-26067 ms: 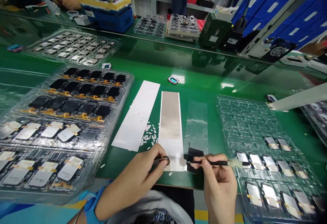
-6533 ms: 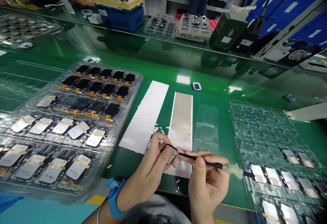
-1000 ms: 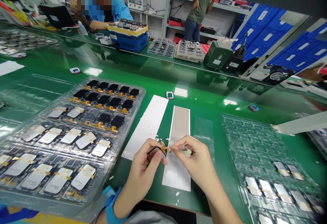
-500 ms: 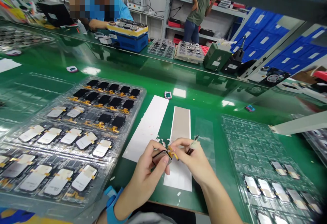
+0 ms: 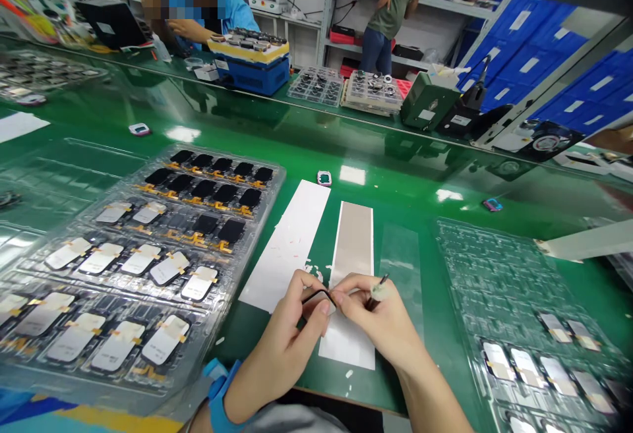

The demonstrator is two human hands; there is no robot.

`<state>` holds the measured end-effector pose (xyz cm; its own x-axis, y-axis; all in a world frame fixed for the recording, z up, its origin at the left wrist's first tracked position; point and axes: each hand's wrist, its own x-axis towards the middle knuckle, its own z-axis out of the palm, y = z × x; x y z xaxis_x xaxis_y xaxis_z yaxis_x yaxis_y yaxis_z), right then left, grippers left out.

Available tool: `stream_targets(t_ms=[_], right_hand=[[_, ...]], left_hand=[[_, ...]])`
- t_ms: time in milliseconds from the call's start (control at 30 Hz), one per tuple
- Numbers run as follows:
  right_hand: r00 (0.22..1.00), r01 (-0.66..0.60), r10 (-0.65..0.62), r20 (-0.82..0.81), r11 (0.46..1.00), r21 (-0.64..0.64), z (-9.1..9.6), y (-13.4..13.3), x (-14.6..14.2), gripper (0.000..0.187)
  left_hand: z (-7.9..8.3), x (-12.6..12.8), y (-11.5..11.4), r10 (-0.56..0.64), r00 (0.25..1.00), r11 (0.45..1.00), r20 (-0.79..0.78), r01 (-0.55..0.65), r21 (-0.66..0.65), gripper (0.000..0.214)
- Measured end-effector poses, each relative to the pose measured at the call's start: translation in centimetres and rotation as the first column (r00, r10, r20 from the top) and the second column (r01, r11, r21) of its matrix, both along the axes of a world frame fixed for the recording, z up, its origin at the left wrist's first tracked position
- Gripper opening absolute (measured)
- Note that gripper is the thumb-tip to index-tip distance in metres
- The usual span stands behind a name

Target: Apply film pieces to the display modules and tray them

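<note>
My left hand [image 5: 289,331] is closed around a small display panel [image 5: 319,303] with a dark rim and a silvery face, thumb on the face and fingers behind. At the panel's right corner, the thumb and forefinger of my right hand [image 5: 383,317] are pinched. A slim dark tool [image 5: 382,284] is tucked in the same right hand, its tip sticking out above the knuckles; its kind I cannot make out. The panel's orange ribbon cable is mostly hidden by my fingers. Beneath both hands lies a white strip with a beige sheet [image 5: 355,238].
To the left, a clear tray [image 5: 270,212] carries rows of display panels, black or silver side up. Another clear tray [image 5: 475,275] on the right holds several silver panels. A white paper strip [image 5: 291,235] has small scraps beside it. Across the bench sits a person [image 5: 237,8].
My right fingers have come in against the panel's corner, and the orange ribbon cable that showed is now hidden. The panel is tilted more edge-on. The whole view has shifted slightly.
</note>
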<state>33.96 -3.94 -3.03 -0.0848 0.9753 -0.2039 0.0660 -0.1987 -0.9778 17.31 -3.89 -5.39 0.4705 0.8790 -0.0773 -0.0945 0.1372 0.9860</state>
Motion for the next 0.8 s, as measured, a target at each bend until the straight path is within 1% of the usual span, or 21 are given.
stream_targets(t_ms=[67,167,267,367,533,667,800], right_hand=[[1.000,0.009,-0.010,0.027,0.999,0.034,0.23,-0.02,-0.06,0.028],[0.999,-0.003,0.002,0.035,1.000,0.026,0.24,0.03,0.01,0.027],[1.000,-0.010,0.009,0.024,1.000,0.007,-0.01,0.03,0.08,0.026],[1.000,0.028,-0.028,0.014,0.999,0.029,-0.06,-0.07,-0.07,0.026],[0.998,0.059,-0.058,-0.020,0.995,0.081,0.55,-0.19,-0.47,0.024],[0.998,0.062,-0.058,-0.037,0.992,0.108,0.60,-0.19,-0.56,0.020],[0.997,0.061,-0.067,0.038,0.988,0.139,0.22,-0.15,-0.47,0.019]], left_hand=[[-0.05,-0.06,-0.05,-0.005,1.000,1.000,-0.011,0.005,-0.011,0.020],[-0.08,-0.15,-0.10,-0.020,1.000,1.000,-0.018,0.020,-0.016,0.021],[0.05,-0.26,-0.10,-0.048,0.999,0.999,0.016,0.048,-0.026,0.022],[0.14,-0.42,-0.13,-0.080,0.996,0.995,0.050,0.083,-0.057,0.022],[0.04,-0.32,-0.08,-0.060,0.996,0.994,0.063,0.066,-0.087,0.021],[0.04,0.07,0.09,-0.055,0.997,0.997,0.047,0.058,-0.054,0.022],[-0.08,0.29,0.18,-0.049,0.999,0.999,0.011,0.049,0.007,0.021]])
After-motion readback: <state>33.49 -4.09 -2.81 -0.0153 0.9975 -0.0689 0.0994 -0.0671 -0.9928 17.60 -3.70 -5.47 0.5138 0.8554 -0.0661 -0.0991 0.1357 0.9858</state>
